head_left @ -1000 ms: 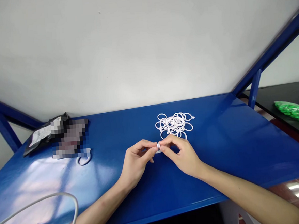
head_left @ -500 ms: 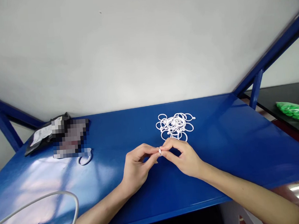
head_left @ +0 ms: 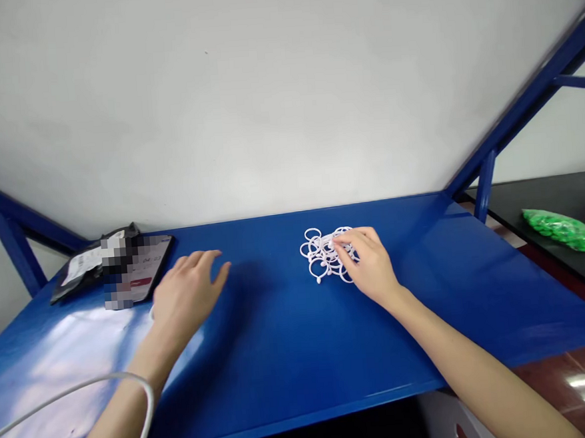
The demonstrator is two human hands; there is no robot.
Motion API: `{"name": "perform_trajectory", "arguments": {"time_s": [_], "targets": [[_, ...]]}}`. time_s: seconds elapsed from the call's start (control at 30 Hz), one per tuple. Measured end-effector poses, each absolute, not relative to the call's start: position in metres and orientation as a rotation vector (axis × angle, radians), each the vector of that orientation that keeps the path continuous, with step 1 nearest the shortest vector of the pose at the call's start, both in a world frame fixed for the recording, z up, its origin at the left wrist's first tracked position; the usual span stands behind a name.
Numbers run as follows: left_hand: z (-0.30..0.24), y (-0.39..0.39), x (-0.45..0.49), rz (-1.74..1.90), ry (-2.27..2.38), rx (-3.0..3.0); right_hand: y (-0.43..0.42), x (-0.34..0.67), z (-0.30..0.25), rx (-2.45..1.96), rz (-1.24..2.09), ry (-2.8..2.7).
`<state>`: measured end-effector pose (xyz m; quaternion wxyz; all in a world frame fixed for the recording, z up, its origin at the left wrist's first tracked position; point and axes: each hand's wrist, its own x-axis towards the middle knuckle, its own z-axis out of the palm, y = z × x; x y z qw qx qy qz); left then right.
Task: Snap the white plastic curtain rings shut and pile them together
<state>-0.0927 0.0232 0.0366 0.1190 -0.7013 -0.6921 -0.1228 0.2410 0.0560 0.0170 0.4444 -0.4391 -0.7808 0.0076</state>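
Note:
A pile of thin white rings (head_left: 319, 257) lies on the blue table (head_left: 292, 352), right of the middle. My right hand (head_left: 370, 263) rests on the pile's right side, with its fingertips pinched together on one of the rings. My left hand (head_left: 185, 293) hovers flat over the table at the left, fingers stretched out and apart, with nothing visible in it. It is just right of a black pouch (head_left: 82, 264). The spot under its palm is hidden.
A white cable (head_left: 139, 396) loops over the table's near left corner, across my left forearm. A green bag (head_left: 561, 230) lies on a black table at the right. Blue frame posts (head_left: 483, 182) rise at both back corners, in front of a white wall.
Both hands were pinching one small white piece together at the table's middle. They have parted: the left swung left toward the pouch and opened, the right moved back onto the ring pile.

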Motion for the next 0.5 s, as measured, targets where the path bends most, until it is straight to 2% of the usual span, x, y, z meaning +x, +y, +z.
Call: {"name": "perform_trajectory", "arguments": {"time_s": [0.1, 0.2, 0.5], "targets": [[0.033, 0.005, -0.127, -0.032, -2.091, -1.866, 0.068, 0.251, 0.012, -1.290, 0.033, -1.979], [0.020, -0.015, -0.148, 0.127, -2.182, -1.831, 0.072, 0.250, 0.007, -1.376, 0.084, -2.037], [0.001, -0.014, -0.145, -0.013, -2.034, -2.064, 0.074, 0.243, -0.002, -1.416, 0.064, -2.095]]}}
